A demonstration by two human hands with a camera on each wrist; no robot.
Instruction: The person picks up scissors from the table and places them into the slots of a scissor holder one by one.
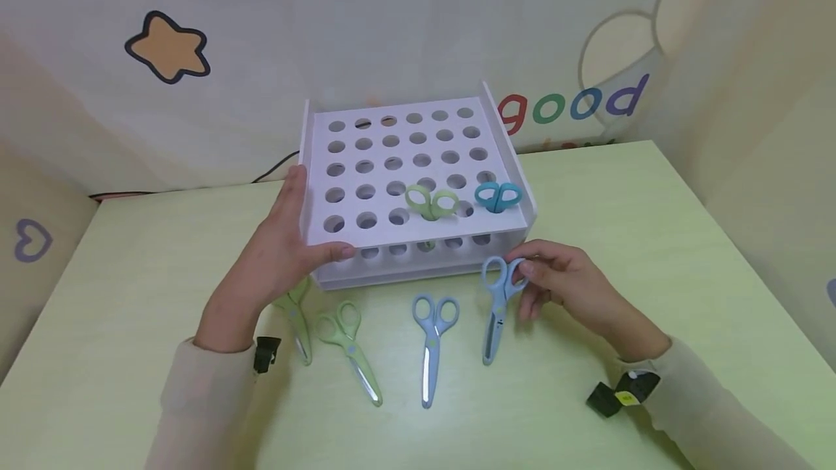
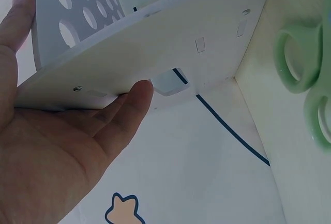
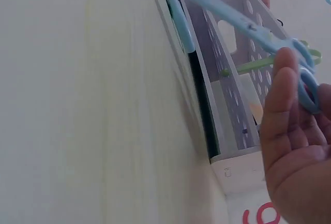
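My left hand (image 1: 271,245) holds the left side of a white rack (image 1: 418,238) with rows of round holes, thumb over its front edge and fingers along the outer side panel (image 2: 170,43). Between thumb and fingers my right hand (image 1: 568,281) pinches light-blue scissors (image 1: 498,303) by a handle loop, blades pointing down, just in front of the rack's right corner. Green scissors (image 1: 431,203) and teal scissors (image 1: 498,196) stand in front-row holes, handles up. In the right wrist view the pinched scissors (image 3: 227,14) cross in front of the rack (image 3: 227,69).
Another pair of light-blue scissors (image 1: 427,354) lies on the pale green table (image 1: 653,238) before the rack. Green scissors (image 1: 353,354) lie to its left, and a second green pair (image 1: 297,321) is partly behind my left wrist. A patterned wall (image 1: 392,20) stands behind.
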